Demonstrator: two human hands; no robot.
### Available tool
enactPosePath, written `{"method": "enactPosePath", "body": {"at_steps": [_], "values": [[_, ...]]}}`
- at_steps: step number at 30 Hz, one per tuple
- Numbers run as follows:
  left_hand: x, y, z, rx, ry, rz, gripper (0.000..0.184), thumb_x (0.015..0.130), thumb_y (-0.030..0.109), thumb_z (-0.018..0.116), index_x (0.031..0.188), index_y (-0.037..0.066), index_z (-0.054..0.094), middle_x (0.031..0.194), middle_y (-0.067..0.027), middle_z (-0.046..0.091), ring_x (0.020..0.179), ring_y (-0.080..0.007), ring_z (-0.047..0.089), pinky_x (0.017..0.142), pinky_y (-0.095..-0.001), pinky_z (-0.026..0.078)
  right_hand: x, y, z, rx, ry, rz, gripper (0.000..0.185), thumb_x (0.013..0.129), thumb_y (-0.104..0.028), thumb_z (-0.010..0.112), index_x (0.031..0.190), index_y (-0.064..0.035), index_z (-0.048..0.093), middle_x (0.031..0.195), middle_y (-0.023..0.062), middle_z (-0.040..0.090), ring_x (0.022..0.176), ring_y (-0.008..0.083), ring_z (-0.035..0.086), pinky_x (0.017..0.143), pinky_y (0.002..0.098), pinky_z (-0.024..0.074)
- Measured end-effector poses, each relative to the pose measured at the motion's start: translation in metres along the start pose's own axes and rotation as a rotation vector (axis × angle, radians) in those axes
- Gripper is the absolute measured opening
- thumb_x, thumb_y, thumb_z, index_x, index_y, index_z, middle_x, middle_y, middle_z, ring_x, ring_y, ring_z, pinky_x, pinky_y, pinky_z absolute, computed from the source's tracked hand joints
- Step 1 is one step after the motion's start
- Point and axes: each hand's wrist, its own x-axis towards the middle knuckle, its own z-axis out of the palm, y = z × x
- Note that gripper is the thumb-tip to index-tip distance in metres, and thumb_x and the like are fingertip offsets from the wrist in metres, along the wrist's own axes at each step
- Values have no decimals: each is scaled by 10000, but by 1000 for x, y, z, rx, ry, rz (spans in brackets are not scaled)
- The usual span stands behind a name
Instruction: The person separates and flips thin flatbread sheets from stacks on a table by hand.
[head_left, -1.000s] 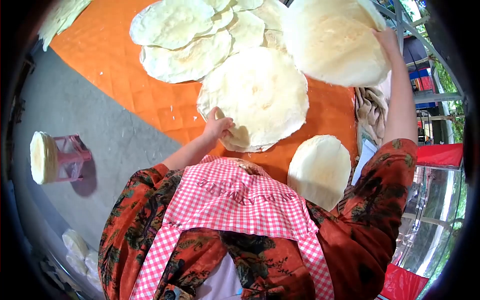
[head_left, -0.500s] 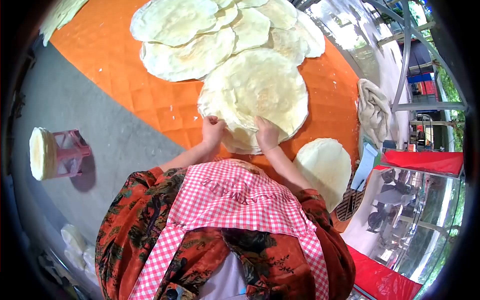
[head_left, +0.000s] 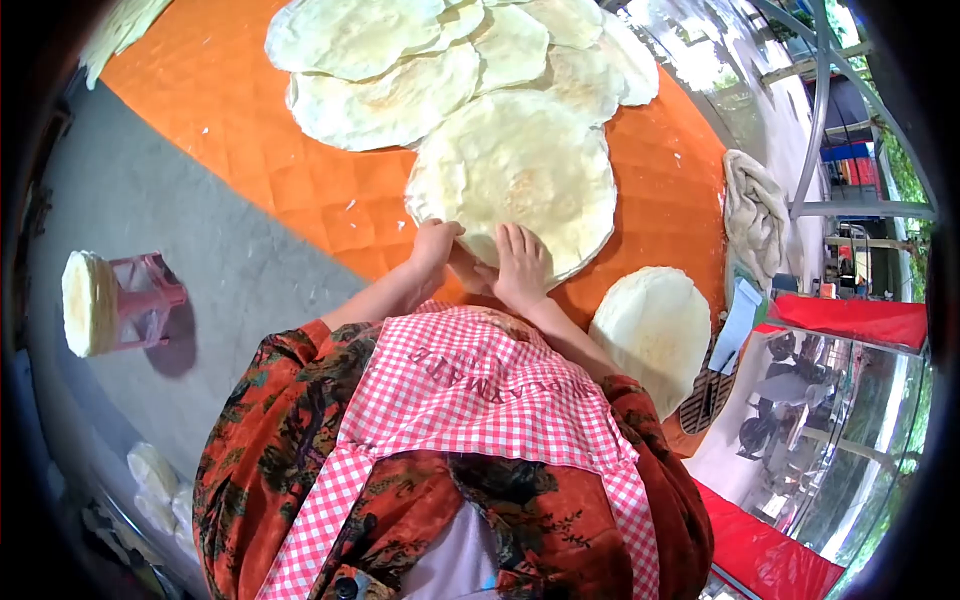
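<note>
A large round flatbread (head_left: 515,170) lies on the orange cloth in front of me, atop a stack whose layers show at its edge. My left hand (head_left: 440,248) is at its near left edge, fingers curled around the rim, and what they grip is partly hidden. Just to the right, my right hand (head_left: 518,265) rests on the near edge, palm down with its fingers spread over the bread. Beyond the stack, several thin flatbreads (head_left: 390,100) overlap. A smaller pale bread (head_left: 652,340) sits to the right of my right forearm.
Orange cloth (head_left: 290,160) covers the surface. On the floor at left stands a pink stool (head_left: 145,300) bearing a stack of round breads (head_left: 90,304). A crumpled towel (head_left: 755,215) and a light blue strip (head_left: 738,322) lie at the right edge, near a metal frame (head_left: 865,209).
My right hand came down from the far right, where it held up a large bread, onto the stack's near edge. That bread now lies on the stack. My left hand stays at the near left rim.
</note>
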Motion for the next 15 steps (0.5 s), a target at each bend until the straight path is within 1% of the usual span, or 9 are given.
{"method": "enactPosePath", "body": {"at_steps": [1,4,8,9,10,11,12,13,15], "values": [[1,1,-1,-68,-20,-25,131,822,83,559,919,-4,550,824,-104,556,724,-215,529,658,-336,470,-5,-3,-1,50,6,8,612,807,-178,590,1361,-25,381,1376,149,412,1285,354,360,1060,475,276],[5,11,2,-211,-139,-144,91,820,84,550,876,14,537,816,-98,530,755,-227,523,692,-354,472,-7,8,13,72,24,10,636,801,-219,589,1364,-13,377,1374,180,405,1294,355,353,1036,516,276],[2,31,10,-388,-344,-211,100,838,84,517,876,-8,510,926,-162,549,880,-295,566,788,-441,524,0,18,25,41,78,91,553,796,-160,588,1301,20,454,1227,232,545,1157,384,505,984,442,395],[-5,39,10,-404,-385,-186,107,843,88,520,890,-7,518,954,-170,557,919,-318,568,863,-466,501,13,29,23,119,-27,231,492,795,-131,594,1267,-19,510,1155,232,591,1006,372,598,842,411,491],[-11,43,10,-418,-424,-162,113,848,92,523,905,-6,525,981,-178,565,957,-341,571,939,-491,478,25,51,23,191,-130,253,364,819,-130,589,1172,-43,598,994,214,648,826,341,650,680,401,526],[-11,42,5,-388,-366,-64,114,855,93,530,913,-5,524,970,-169,571,937,-324,583,932,-479,488,38,64,4,405,-214,410,276,840,-115,575,1099,-48,645,859,207,665,732,333,657,627,404,521],[-12,40,-2,-359,-308,30,115,861,93,536,922,-4,523,958,-160,577,917,-307,596,925,-468,499,51,53,-46,375,-135,390,219,839,-90,562,1020,-23,667,792,212,665,728,319,666,636,398,520],[-12,33,-14,-230,-239,122,115,864,99,551,928,6,526,915,-123,594,833,-256,614,828,-402,533,60,58,-67,385,-48,287,233,812,-33,535,1000,-31,670,820,227,657,742,337,660,652,404,515],[-27,17,-33,-52,-98,64,117,873,107,554,940,15,526,893,-106,600,802,-231,613,760,-360,529,56,39,-106,299,129,130,254,789,-13,514,977,-44,681,811,209,651,739,349,649,657,414,512]]}}
